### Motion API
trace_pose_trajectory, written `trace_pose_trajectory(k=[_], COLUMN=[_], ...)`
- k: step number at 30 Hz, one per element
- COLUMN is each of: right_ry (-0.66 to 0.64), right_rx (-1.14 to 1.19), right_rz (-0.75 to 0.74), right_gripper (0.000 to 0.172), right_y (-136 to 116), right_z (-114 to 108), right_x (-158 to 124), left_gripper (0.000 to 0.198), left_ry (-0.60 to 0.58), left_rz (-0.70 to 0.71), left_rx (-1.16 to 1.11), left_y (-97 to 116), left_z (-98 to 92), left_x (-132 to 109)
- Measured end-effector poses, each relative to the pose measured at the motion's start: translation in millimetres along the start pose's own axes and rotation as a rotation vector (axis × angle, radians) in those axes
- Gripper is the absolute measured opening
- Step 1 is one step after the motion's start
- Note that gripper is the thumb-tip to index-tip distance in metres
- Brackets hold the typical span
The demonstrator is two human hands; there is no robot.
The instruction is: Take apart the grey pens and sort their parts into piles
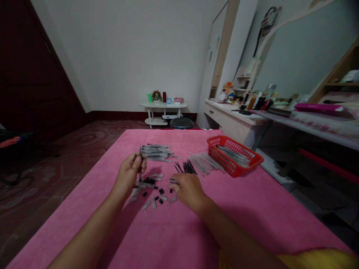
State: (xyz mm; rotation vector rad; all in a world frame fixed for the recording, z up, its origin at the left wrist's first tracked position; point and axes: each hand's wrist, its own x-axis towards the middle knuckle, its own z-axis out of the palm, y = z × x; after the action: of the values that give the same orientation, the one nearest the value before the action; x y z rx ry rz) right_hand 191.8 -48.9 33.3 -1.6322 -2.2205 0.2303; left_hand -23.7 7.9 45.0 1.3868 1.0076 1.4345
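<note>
Red basket [222,160] rt of pen parts [153,185]

A slim grey pen tube [140,151] is standing nearly upright, pinched in the left hand [130,172]. Short grey caps [150,203] and small black plugs [160,191] are lying scattered on the pink tabletop [179,231] — one grey piece [174,181] is poking out from under the right hand [188,190].

Scene dimly lit, colours muted. Back wall [134,56] evenly lit by soft diffuse light; dark door [30,74] at left lost in shadow. Faint shadows cast beneath the forearms. Strong wide-angle distortion at edges; fine detail softened, noisy.
</note>
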Motion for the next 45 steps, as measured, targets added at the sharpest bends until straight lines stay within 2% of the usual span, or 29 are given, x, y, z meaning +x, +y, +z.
trace_pose_trajectory(k=[3, 6, 8, 11, 14, 21, 26, 30, 33, 36, 37, 41, 45], right_ry=[0.004, 0.056, 0.072, 0.01, 0.006, 0.097, 0.107, 0.202, 0.16, 0.081, 0.078, 0.151, 0.099], right_rx=[0.113, 0.233, 0.392, 0.717, 0.881, 0.909, 0.937, 0.92, 0.903, 0.842, 0.822, 0.804, 0.827], right_rz=[-0.124, -0.143, -0.084, 0.055, 0.141, 0.147, 0.174, 0.169, 0.169, 0.194, 0.207, 0.22, 0.202], right_gripper=[0.027, 0.026, 0.022, 0.039, 0.038, 0.018, 0.021, 0.008, 0.015, 0.035, 0.036, 0.022, 0.028], right_y=[-7, -7, -5, -2, 1, -1, -5, -5, -2, 2, 3, 4, 4], right_z=[14, 21, 24, 31, 37, 32, 29, 30, 35, 40, 41, 40, 37], right_x=[-3, -2, 1, 5, 7, 6, 6, 6, 7, 7, 7, 6, 5], left_gripper=[0.01, 0.009, 0.009, 0.01, 0.01, 0.009, 0.01, 0.014, 0.018, 0.021, 0.022, 0.023, 0.021], left_ry=[0.017, 0.037, 0.043, 0.041, 0.041, 0.076, 0.049, 0.045, 0.059, 0.06, 0.057, 0.068, 0.083], left_rz=[-0.147, -0.302, -0.346, -0.356, -0.353, -0.343, -0.316, -0.294, -0.287, -0.294, -0.294, -0.281, -0.287], left_rx=[-0.412, -0.575, -0.629, -0.678, -0.695, -0.687, -0.686, -0.667, -0.657, -0.632, -0.625, -0.624, -0.628], left_y=[-8, -16, -19, -23, -25, -24, -27, -29, -28, -27, -27, -27, -26], left_z=[12.6, 19.6, 23.6, 30.4, 36.3, 40.2, 38.8, 39.3, 41.6, 44.2, 44.9, 46.0, 45.8], left_x=[-4, -10, -14, -20, -25, -29, -29, -30, -32, -34, -35, -35, -35])
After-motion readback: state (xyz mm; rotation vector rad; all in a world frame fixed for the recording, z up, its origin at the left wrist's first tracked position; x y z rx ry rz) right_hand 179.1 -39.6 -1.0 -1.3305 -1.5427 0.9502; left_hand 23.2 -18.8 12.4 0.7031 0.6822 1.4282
